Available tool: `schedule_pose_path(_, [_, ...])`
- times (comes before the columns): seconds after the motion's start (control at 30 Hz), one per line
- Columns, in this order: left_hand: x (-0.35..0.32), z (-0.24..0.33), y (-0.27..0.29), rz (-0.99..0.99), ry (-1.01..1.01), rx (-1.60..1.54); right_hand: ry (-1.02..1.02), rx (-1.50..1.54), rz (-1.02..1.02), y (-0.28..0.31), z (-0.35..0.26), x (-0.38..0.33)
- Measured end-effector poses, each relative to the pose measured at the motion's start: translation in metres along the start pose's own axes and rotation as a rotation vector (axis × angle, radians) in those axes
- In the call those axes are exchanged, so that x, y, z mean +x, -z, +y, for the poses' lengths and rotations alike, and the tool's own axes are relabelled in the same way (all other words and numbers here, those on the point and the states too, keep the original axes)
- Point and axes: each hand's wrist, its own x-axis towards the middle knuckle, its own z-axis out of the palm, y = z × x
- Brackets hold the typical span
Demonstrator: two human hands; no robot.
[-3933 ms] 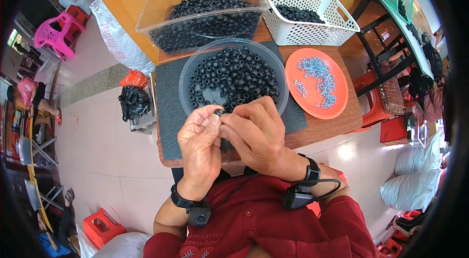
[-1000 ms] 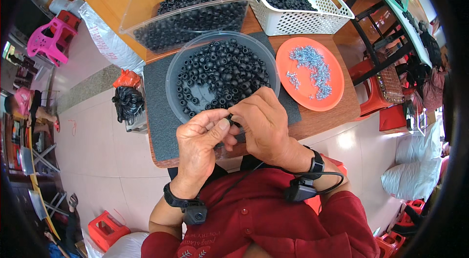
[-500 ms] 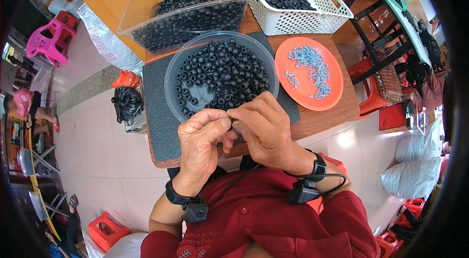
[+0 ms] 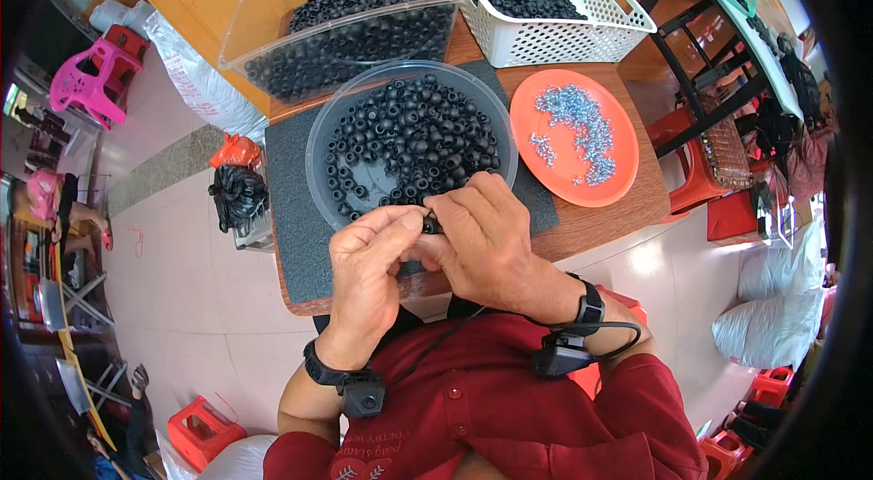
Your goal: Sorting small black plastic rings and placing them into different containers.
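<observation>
My left hand (image 4: pixel 366 253) and my right hand (image 4: pixel 491 239) meet over the near rim of a round translucent tub (image 4: pixel 320 130). Between the pinched fingers and thumbs sits a small black round part (image 4: pixel 431 226), mostly covered. Both hands are closed on it; whether a screw is also in the fingers is hidden. Many matching black hollow round parts (image 4: pixel 436 130) lie in the tub, heaped toward its right and far side. To the right of the tub, an orange plate (image 4: pixel 625 139) carries many tiny silvery screw-like pieces (image 4: pixel 596 130).
Behind the tub stands a clear plastic bin (image 4: pixel 238 42) of black parts. A white perforated basket (image 4: pixel 536 42) with more parts is at the far right of the wooden table (image 4: pixel 637 180). A dark foam mat (image 4: pixel 296 235) lies under the tub. Bags hang by the table's left side (image 4: pixel 238 194).
My right hand has curled in closer to the left, its fingers bending further over the small black part. The left hand has barely moved. The tub and plate look the same.
</observation>
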Motion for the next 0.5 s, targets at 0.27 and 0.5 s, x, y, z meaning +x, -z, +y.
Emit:
schedule_pose_path(0.27, [-0.0063, 0.0006, 0.0002, -0.1, 0.042, 0.069, 0.039, -0.025, -0.011, 0.0033, 0.0022, -0.0029])
schedule_pose_path(0.5, [-0.0082, -0.0015, -0.0033, -0.064, -0.014, 0.102, 0.098, -0.023, -0.003, 0.0022, 0.0021, -0.0004])
